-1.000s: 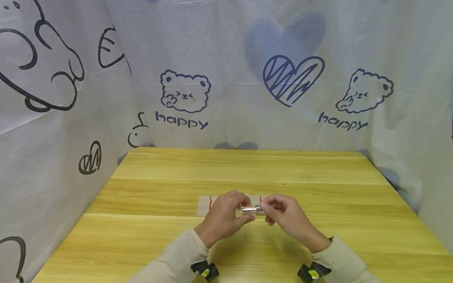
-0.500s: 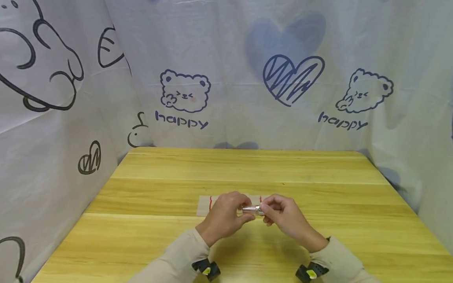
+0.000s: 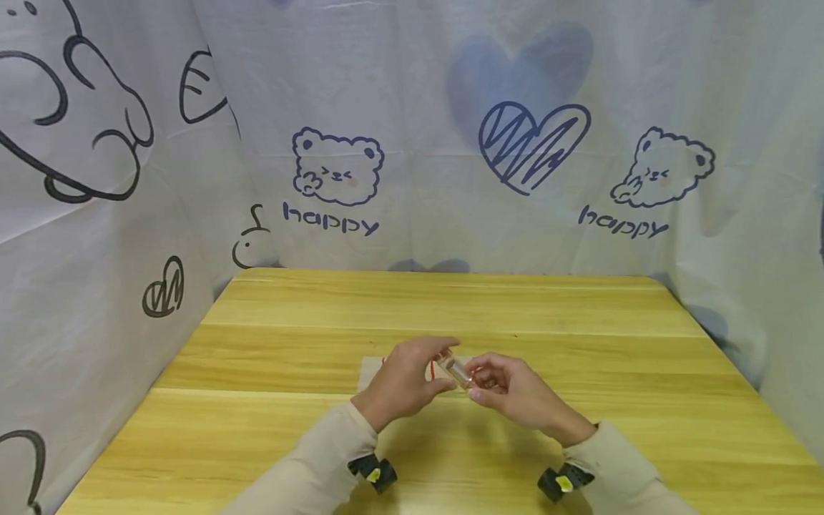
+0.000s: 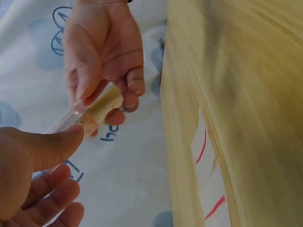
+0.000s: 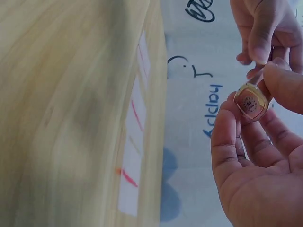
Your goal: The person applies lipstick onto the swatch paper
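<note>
A small clear tube with a shiny metallic middle, apparently a lipstick tube (image 3: 458,373), is held at a slant above the table. My right hand (image 3: 518,393) grips its lower right end between thumb and curled fingers. In the right wrist view, the lipstick tube's (image 5: 251,103) round end shows a printed label on pink. My left hand (image 3: 408,379) is at the other end, thumb and index finger spread apart. In the left wrist view, my left thumb (image 4: 57,147) overlaps the tube; whether it touches is hard to tell.
Under the hands, a pale strip (image 3: 370,372) with red marks lies on the wooden table (image 3: 309,429). White cloth (image 3: 418,200) with drawn bears and hearts hangs behind the table and at its sides. Each wrist wears a black band.
The tube has turned from level to slanted, its left end now higher and farther away. My left thumb and index finger have spread apart; the right fingers have shifted on the tube.
</note>
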Available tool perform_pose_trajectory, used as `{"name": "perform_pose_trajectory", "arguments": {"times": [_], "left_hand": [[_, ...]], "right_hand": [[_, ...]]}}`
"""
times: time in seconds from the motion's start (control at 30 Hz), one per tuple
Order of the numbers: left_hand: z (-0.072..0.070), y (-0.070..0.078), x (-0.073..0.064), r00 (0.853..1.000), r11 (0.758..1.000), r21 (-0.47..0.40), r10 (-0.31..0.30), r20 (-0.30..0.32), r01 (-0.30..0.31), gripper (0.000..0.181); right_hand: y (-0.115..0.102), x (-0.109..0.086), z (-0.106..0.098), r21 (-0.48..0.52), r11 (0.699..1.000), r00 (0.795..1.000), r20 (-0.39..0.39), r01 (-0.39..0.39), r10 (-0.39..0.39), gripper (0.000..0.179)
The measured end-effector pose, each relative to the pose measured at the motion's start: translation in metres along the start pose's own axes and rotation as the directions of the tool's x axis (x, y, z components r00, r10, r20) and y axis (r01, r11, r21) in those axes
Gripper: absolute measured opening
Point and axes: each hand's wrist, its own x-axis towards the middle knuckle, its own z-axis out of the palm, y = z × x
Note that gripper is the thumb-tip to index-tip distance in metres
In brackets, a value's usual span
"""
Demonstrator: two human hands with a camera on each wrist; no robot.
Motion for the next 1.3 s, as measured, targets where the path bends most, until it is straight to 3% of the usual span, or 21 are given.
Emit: {"name": "perform_pose_trajectory", "arguments": {"times": [0.2, 0.4, 0.5, 0.67, 0.73, 0.93, 1.07, 1.3], "left_hand": [[-0.008, -0.017, -0.004, 0.992, 0.992, 0.002, -0.127, 0.014, 0.127, 0.054], [-0.012, -0.044, -0.016, 0.966, 0.968, 0.012, -0.253, 0.062, 0.252, 0.052], [-0.014, -0.056, -0.023, 0.945, 0.95, 0.034, -0.311, 0.101, 0.31, 0.05], [-0.015, -0.072, -0.032, 0.893, 0.91, 0.077, -0.415, 0.176, 0.408, 0.047], [-0.015, -0.076, -0.034, 0.882, 0.904, 0.107, -0.428, 0.195, 0.414, 0.044], [-0.017, -0.082, -0.039, 0.873, 0.904, 0.176, -0.423, 0.243, 0.389, 0.039], [-0.017, -0.082, -0.04, 0.855, 0.895, 0.205, -0.442, 0.273, 0.397, 0.041], [-0.015, -0.082, -0.043, 0.842, 0.894, 0.206, -0.446, 0.305, 0.398, 0.035]], "right_hand": [[0.013, 0.005, -0.004, -0.016, 1.0, 0.992, -0.125, -0.021, 0.019, 0.028], [0.035, 0.008, -0.014, -0.08, 0.995, 0.964, -0.265, -0.059, 0.036, 0.026], [0.044, 0.009, -0.021, -0.142, 0.987, 0.948, -0.317, -0.077, 0.028, 0.026], [0.056, 0.009, -0.034, -0.245, 0.961, 0.927, -0.374, -0.129, 0.029, 0.033], [0.06, 0.008, -0.038, -0.266, 0.951, 0.923, -0.382, -0.159, 0.047, 0.036], [0.066, 0.007, -0.047, -0.341, 0.912, 0.921, -0.379, -0.227, 0.088, 0.039], [0.07, 0.005, -0.049, -0.393, 0.888, 0.923, -0.376, -0.238, 0.081, 0.035], [0.072, 0.004, -0.051, -0.44, 0.864, 0.928, -0.364, -0.245, 0.078, 0.028]]}}
